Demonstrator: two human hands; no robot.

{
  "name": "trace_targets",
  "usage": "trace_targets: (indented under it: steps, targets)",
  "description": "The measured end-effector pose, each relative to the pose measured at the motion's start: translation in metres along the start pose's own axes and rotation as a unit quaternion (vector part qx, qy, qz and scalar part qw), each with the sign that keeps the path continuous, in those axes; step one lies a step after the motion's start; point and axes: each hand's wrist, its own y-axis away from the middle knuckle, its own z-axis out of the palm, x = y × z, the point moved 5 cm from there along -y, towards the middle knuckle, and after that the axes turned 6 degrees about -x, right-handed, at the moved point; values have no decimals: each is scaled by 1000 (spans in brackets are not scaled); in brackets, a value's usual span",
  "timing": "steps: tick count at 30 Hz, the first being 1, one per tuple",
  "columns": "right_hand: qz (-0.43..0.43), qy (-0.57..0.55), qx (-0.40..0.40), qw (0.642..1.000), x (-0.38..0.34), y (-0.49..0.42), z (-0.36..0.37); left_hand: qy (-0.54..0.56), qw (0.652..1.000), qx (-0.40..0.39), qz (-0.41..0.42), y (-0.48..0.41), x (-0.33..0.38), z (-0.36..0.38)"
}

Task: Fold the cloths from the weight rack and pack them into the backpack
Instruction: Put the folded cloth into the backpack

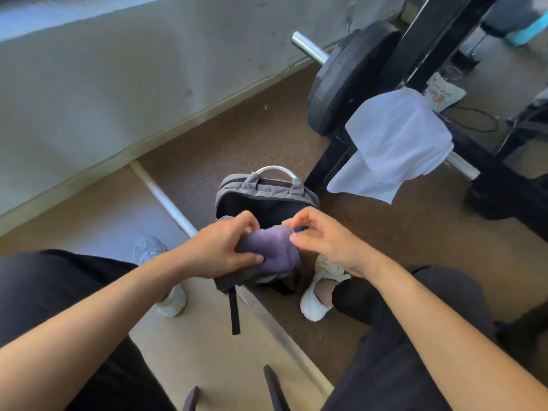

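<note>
A grey backpack [261, 188] stands open on the floor between my feet, its dark inside showing. A folded purple cloth [274, 247] sits at the near edge of the opening. My left hand [221, 249] grips the cloth from the left, thumb and fingers around it. My right hand [323, 240] hovers at the cloth's right end, fingers curled and fingertips just touching it. A white cloth [394, 140] hangs over a bar of the black weight rack [436, 34] at the right.
Black weight plates [347, 81] sit on a chrome bar next to the rack. A white pipe [166, 200] lies on the floor at the left, below a grey wall. My white shoes flank the backpack, and a black strap hangs toward me.
</note>
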Motion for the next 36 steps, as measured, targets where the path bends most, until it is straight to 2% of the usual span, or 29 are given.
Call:
trace_targets:
  steps: [2, 4, 6, 8, 11, 19, 25, 30, 36]
  targets:
    - [53, 72, 76, 993, 17, -22, -33, -75, 995, 65, -6, -24, -9, -21]
    - [95, 147, 134, 975, 36, -41, -56, -155, 985, 75, 3, -54, -15, -36]
    - [101, 171, 138, 970, 55, -57, -62, -264, 962, 36, 68, -85, -17, -36]
    - [103, 187, 107, 971, 75, -67, -53, -365, 922, -31, 126, -111, -23, -21]
    - [120, 261, 86, 954, 92, -74, -40, -438, 880, -134, 128, -145, -44, 15]
    - [122, 394, 21, 911, 119, -74, -32, -445, 835, -316, 74, -192, -99, 114]
    - [108, 413, 22, 904, 123, -80, -30, -454, 831, -319, 49, -212, -126, 166]
    - [120, 415, 21, 901, 120, -85, -38, -487, 803, -343, 18, -217, -158, 203]
    - [136, 385, 25, 913, 115, -92, -45, -372, 843, -381, -71, -237, -172, 218]
